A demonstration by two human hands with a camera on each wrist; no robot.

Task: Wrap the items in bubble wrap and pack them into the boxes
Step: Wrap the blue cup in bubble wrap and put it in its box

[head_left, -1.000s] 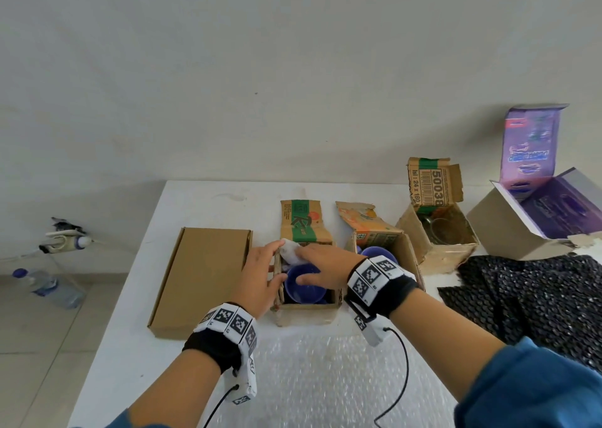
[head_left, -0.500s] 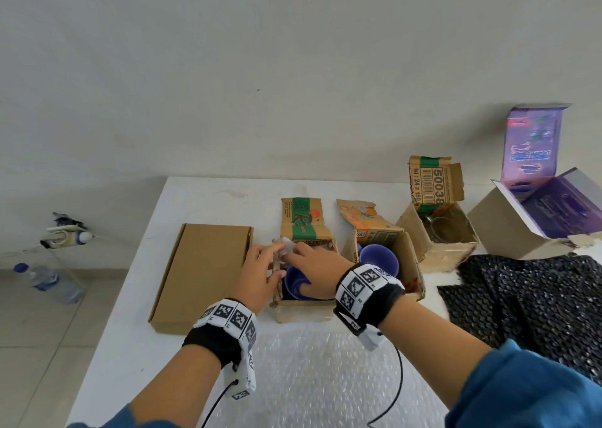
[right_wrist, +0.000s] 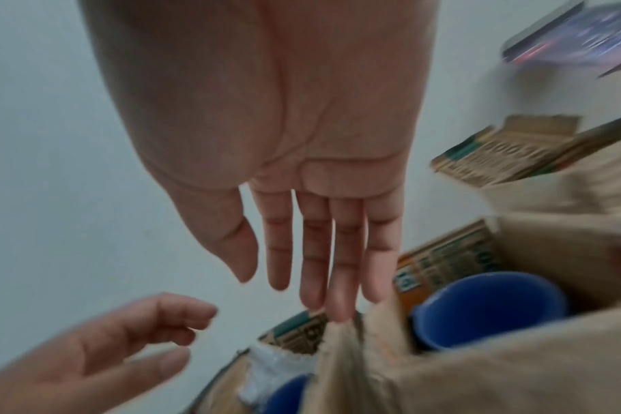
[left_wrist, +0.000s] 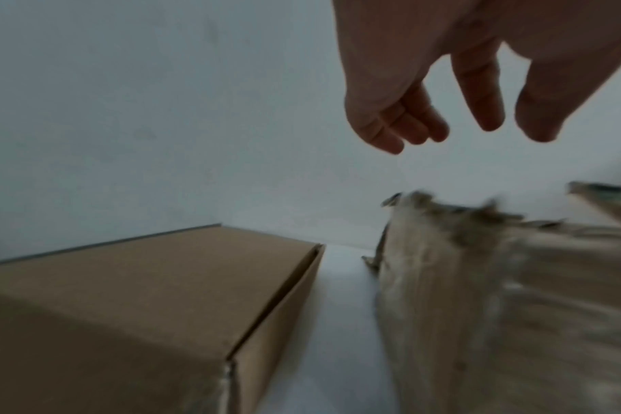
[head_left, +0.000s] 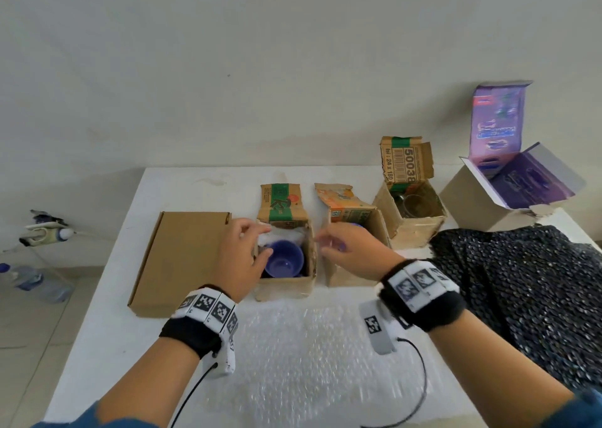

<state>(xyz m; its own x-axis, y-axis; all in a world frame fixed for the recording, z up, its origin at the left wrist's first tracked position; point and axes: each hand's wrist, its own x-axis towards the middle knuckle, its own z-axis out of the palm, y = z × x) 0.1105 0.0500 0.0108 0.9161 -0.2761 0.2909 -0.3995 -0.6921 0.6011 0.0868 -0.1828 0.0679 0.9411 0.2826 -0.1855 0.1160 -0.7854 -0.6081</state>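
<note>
Both hands hover over the small open boxes on the white surface (head_left: 182,186), holding nothing. The left hand (head_left: 241,258) hangs with loosely curled fingers (left_wrist: 401,123) at the left edge of the first box (head_left: 286,284), where a blue bowl (head_left: 284,258) sits with white wrap (head_left: 286,233) tucked behind it. The right hand (head_left: 351,251), fingers (right_wrist: 341,252) straight, is above the second box (head_left: 355,264) holding another blue bowl (right_wrist: 486,305). A bubble wrap sheet (head_left: 309,362) lies in front
</note>
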